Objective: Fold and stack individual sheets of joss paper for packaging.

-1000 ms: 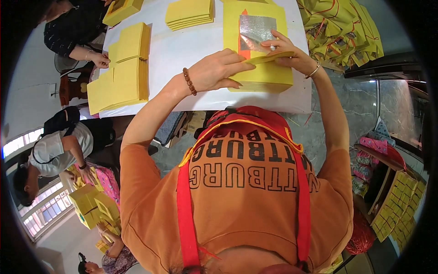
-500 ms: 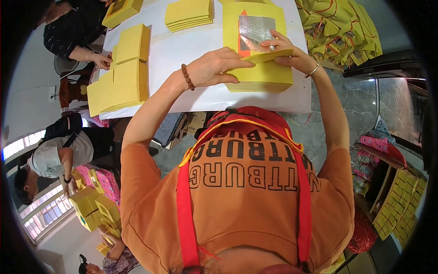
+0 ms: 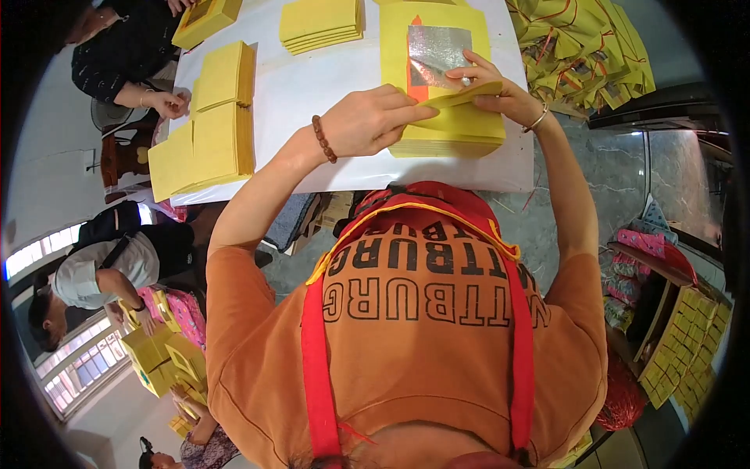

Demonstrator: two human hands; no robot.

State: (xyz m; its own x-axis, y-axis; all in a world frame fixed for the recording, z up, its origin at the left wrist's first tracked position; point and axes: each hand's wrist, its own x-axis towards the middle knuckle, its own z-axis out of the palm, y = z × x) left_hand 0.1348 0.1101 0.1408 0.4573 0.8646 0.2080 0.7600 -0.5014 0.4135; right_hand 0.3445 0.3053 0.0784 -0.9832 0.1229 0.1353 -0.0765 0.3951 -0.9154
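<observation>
My left hand (image 3: pixel 373 119), with a brown bead bracelet at the wrist, pinches the near edge of a yellow paper sheet (image 3: pixel 457 99) that is folded up from the top of a thick yellow paper stack (image 3: pixel 453 133). My right hand (image 3: pixel 500 87), wearing a thin bangle, grips the same fold from the right side. The sheet carries a silver foil square (image 3: pixel 437 51) with an orange strip (image 3: pixel 416 86) beside it. The stack lies on a white table (image 3: pixel 328 86).
More yellow paper stacks (image 3: pixel 211 125) lie at the table's left and far middle (image 3: pixel 320 23). A heap of folded yellow papers (image 3: pixel 586 47) sits at the far right. Another person's hand (image 3: pixel 168 102) rests at the left edge. Other people crouch at lower left with yellow bundles (image 3: pixel 160 352).
Both hands have pulled the fold of the top sheet a little nearer to me over the stack. The person's hand at the table's left edge has shifted slightly.
</observation>
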